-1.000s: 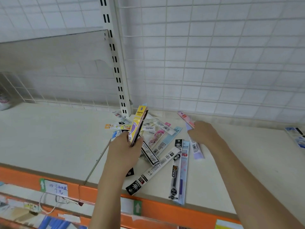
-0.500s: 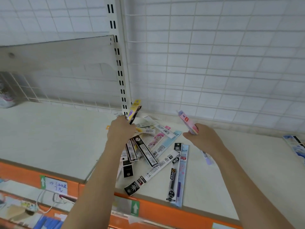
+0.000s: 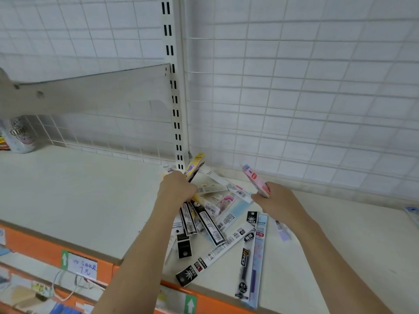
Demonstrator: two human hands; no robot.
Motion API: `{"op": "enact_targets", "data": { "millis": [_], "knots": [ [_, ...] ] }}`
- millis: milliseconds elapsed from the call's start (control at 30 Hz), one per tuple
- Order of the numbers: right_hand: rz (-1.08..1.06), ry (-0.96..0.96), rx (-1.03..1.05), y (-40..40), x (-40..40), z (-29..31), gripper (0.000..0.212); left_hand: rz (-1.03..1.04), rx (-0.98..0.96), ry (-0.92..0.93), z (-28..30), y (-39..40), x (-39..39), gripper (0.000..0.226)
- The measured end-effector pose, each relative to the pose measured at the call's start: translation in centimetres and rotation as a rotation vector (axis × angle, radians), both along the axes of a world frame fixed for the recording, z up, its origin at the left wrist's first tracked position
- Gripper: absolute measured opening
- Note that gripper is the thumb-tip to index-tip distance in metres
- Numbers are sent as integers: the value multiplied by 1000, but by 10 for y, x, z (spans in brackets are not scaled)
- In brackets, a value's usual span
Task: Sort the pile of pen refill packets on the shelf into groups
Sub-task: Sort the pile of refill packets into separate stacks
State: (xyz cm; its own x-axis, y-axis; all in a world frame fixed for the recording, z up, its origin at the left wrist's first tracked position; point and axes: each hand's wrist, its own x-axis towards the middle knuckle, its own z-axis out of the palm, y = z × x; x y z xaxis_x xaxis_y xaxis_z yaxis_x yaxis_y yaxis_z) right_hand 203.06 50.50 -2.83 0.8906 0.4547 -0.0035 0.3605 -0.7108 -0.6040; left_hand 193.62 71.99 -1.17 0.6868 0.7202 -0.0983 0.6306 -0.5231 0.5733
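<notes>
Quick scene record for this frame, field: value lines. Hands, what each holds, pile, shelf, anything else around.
left hand: grips a bunch of packets, yellow packet sticking up at the top
right hand: grips a pink packet, tilted up to the left
pile: loose mixed refill packets, overlapping, between the hands
black packets: several, fanned toward the front edge
shelf: pale top, orange front edge
back: white wire grid
far left: a can standing on the shelf
</notes>
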Motion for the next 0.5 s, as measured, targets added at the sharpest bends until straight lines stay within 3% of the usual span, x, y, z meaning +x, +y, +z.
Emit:
{"op": "enact_targets", "data": {
  "millis": [233, 500],
  "knots": [
    [41, -59, -97, 23, 6, 5, 23, -64, -157, -177, 22, 2, -29, 21],
    [123, -124, -220, 56, 6, 16, 30, 26, -294, -307, 15, -7, -65, 14]
  ]
}}
